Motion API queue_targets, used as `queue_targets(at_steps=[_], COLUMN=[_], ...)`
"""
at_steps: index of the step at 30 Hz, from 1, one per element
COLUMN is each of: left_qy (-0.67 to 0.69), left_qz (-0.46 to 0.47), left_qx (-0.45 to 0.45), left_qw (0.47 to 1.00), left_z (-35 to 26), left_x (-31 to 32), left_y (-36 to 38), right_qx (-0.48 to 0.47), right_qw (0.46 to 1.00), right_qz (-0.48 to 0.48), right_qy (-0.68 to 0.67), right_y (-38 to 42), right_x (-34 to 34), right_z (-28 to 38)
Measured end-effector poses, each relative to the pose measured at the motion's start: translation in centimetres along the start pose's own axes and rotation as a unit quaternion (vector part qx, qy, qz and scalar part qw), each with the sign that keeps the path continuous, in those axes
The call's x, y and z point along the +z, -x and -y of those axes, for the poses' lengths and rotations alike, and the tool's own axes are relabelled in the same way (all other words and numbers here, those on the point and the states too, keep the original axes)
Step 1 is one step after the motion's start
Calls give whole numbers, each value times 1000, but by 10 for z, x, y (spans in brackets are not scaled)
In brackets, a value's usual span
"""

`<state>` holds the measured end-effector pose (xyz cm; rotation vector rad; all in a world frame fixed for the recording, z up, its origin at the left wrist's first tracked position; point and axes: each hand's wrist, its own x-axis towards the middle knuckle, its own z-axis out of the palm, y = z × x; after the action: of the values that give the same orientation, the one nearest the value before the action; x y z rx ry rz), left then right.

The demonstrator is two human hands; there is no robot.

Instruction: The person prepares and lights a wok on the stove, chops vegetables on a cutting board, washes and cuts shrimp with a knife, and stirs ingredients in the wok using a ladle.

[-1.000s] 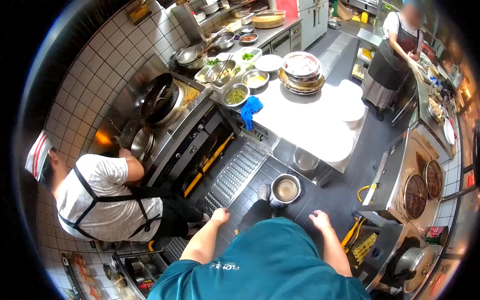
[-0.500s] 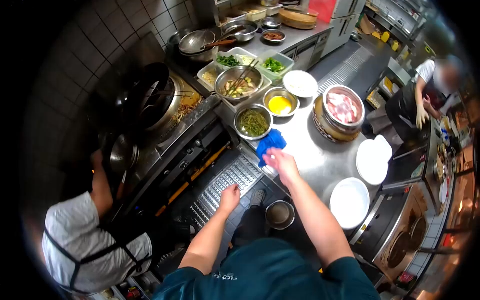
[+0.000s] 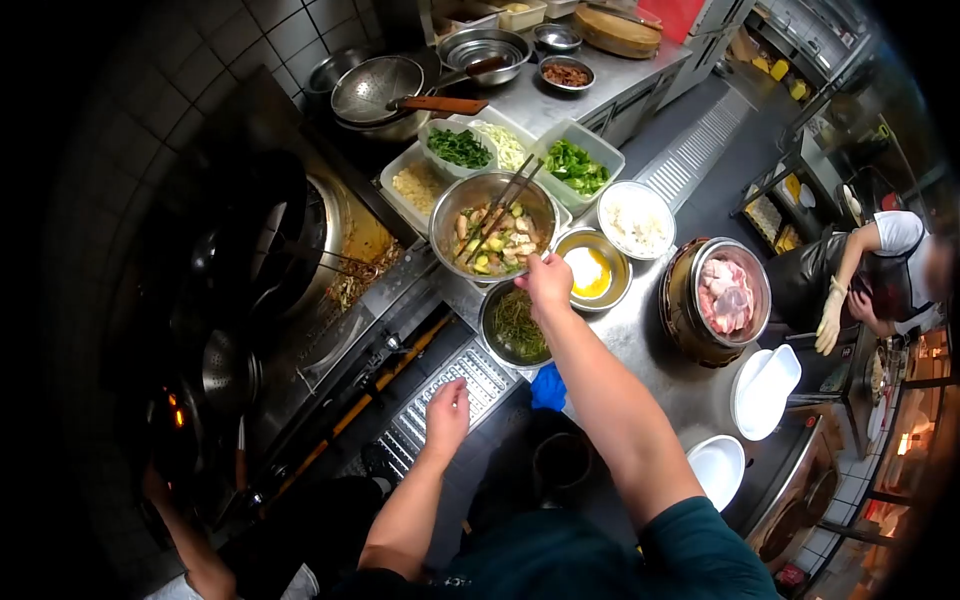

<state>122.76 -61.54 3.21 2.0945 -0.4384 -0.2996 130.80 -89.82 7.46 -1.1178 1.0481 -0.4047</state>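
Observation:
My right hand [image 3: 545, 282] reaches over the steel counter [image 3: 655, 350] to the near rim of a large steel bowl [image 3: 445, 225] of mixed chopped food. Chopsticks [image 3: 505, 205] rest across that bowl. The fingers curl at the rim; I cannot tell whether they grip it. Just below the hand sits a bowl of green strips [image 3: 512, 325], and to its right a bowl of beaten egg [image 3: 592, 272]. My left hand [image 3: 447, 405] hangs lower with its fingers loosely apart and nothing in it, above the floor grate [image 3: 440, 395].
Wok burners [image 3: 300, 250] run along the left wall, where a co-worker's arm [image 3: 185, 540] shows at the bottom. A bowl of raw meat [image 3: 728, 295], white plates [image 3: 765, 390], tubs of greens [image 3: 570, 160] and a blue cloth [image 3: 548, 388] are on the counter. A gloved person [image 3: 870, 275] works at right.
My right hand has moved from above the blue cloth forward to the mixed-food bowl's rim. My view has shifted closer to the counter. My left hand stays low.

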Motion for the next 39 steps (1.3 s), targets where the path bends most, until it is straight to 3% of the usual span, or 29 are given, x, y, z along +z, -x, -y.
queue_targets(at_steps=[4, 6, 9, 14, 17, 22, 24, 26, 29, 32, 36, 39], left_qy=[-26, 32, 41, -90, -282, -395, -490, -538, -586, -569, -507, -502], left_qz=[-47, -67, -79, -39, 80, 281, 346, 381, 355, 332, 296, 297], left_qx=[37, 28, 98, 188, 144, 151, 119, 93, 37, -3, 84, 168], left_qw=[998, 997, 991, 977, 945, 861, 791, 746, 727, 752, 805, 795], left_z=[-27, -52, -68, -85, -62, -42, -42, -46, -62, -39, -37, -34], left_x=[-3, -4, 4, 31, 54, 76, 81, 89, 96, 107, 88, 80], left_y=[-47, -76, -131, -226, -274, -323, -332, -335, -322, -326, -327, -326], right_qx=[1, -16, -56, -81, -96, -70, -73, -61, -63, -62, -70, -70], right_qw=[1000, 1000, 998, 995, 993, 992, 992, 993, 994, 994, 993, 993], right_qz=[-10, -3, -12, -56, -67, -105, -98, -93, -82, -88, -89, -92], right_qy=[-18, -7, 22, 20, 3, -18, -26, -37, -34, -32, -31, -32], right_y=[10, 11, 20, 12, 18, 27, 31, 32, 28, 28, 26, 20], right_x=[-28, -64, -116, -186, -200, -210, -205, -205, -207, -202, -202, -198], right_z=[31, 54, 102, 132, 137, 129, 126, 118, 107, 107, 108, 112])
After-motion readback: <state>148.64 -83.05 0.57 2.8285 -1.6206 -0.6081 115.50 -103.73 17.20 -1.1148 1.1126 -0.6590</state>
